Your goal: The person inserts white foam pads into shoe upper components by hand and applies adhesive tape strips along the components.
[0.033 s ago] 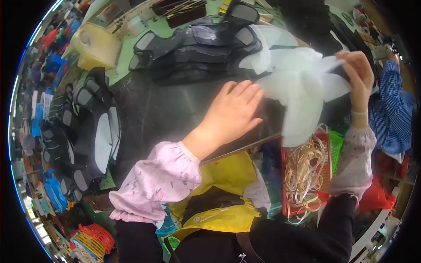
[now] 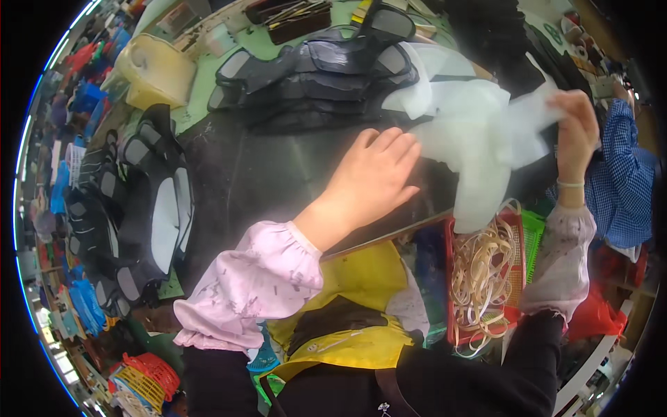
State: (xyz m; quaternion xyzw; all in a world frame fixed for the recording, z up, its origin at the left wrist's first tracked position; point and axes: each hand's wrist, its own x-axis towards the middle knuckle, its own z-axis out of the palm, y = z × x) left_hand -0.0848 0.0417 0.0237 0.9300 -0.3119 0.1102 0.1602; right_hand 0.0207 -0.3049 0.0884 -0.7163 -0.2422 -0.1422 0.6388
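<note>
My left hand (image 2: 375, 170) lies palm down over the dark work surface, fingers stretched out. Its fingertips are at the left edge of a loose pile of thin white cut pieces (image 2: 479, 132). At the pile's right side my right hand (image 2: 577, 128) is raised, its fingers closed on a translucent white piece (image 2: 531, 128), which is blurred by motion. Behind the left hand are stacked black shaped pieces (image 2: 313, 76) with grey patches. More black pieces (image 2: 135, 215) with pale panels lie to the left.
A red basket (image 2: 515, 267) of tangled beige bands (image 2: 479, 271) stands below the table's near edge. A yellowish plastic container (image 2: 156, 69) and a dark tray of slim tools (image 2: 292, 21) are at the back. At far right is another person's blue checked sleeve (image 2: 615, 167).
My right hand has moved slightly down and right, with the white piece drawn out further. My left hand has barely moved.
</note>
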